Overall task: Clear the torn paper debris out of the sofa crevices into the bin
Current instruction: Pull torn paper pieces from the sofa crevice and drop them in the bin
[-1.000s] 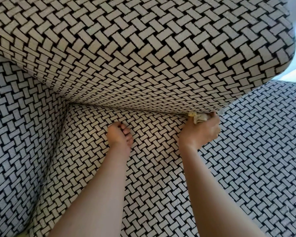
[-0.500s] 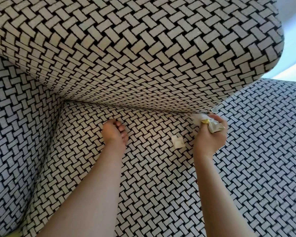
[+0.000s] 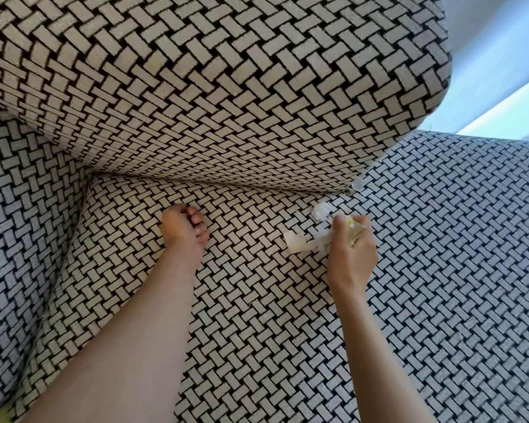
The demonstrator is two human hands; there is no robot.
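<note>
White torn paper scraps (image 3: 295, 244) lie just frame-left of the right hand (image 3: 353, 257), which clutches crumpled paper (image 3: 356, 232); fisted left hand (image 3: 182, 230) sits farther.

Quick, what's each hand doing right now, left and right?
Left hand: closed in a fist on the seat, nothing visible in it.
Right hand: closed on paper scraps.

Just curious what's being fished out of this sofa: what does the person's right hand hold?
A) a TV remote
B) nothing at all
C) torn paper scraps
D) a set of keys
C: the right hand grips a bunch of crumpled torn paper scraps just in front of the sofa crevice.
</note>
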